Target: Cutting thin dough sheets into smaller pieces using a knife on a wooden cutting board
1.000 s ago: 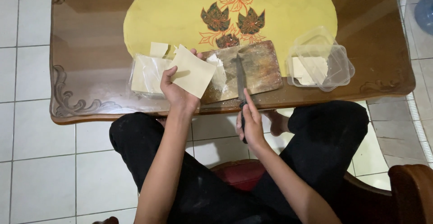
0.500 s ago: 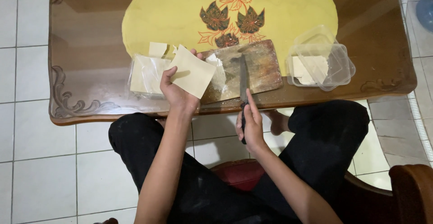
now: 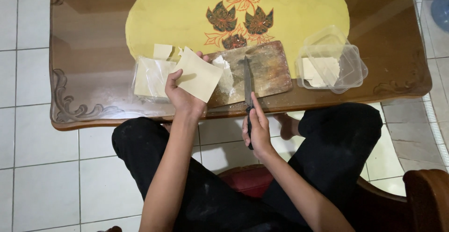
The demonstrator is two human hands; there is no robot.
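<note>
Pale cream and square, a thin sheet of dough (image 3: 199, 74) is pinched at its lower left edge by the left hand (image 3: 183, 96), thumb on top and fingers curled beneath, so that it is lifted a little and tilted over the left end of the worn rectangular wooden cutting board (image 3: 269, 68). The board lies near the front edge of the glossy brown wooden table (image 3: 89, 68), partly on a large yellow oval mat printed with dark leaves (image 3: 280, 12). A dusting of white flour (image 3: 227, 73) sits on the board's left half, just right of the held sheet.

Left of the board, a stack of the same cream dough squares (image 3: 148, 75) rests in clear plastic wrapping, with one smaller scrap (image 3: 162, 51) lying just behind it. The held sheet overlaps the stack's right side as seen from above; whether they touch cannot be told.

The right hand (image 3: 257, 129) is closed around the dark handle of a long kitchen knife (image 3: 247, 80), below the board's front edge and off the table. The blade points away from the person and lies along the board's middle, tip toward the mat.

Right of the board stands a clear plastic box (image 3: 348, 66) with its lid askew, holding more cream sheets.

Below the table, the person's legs in black trousers (image 3: 341, 138) spread over white floor tiles (image 3: 37, 176), seated on a red cushion (image 3: 248, 178).
</note>
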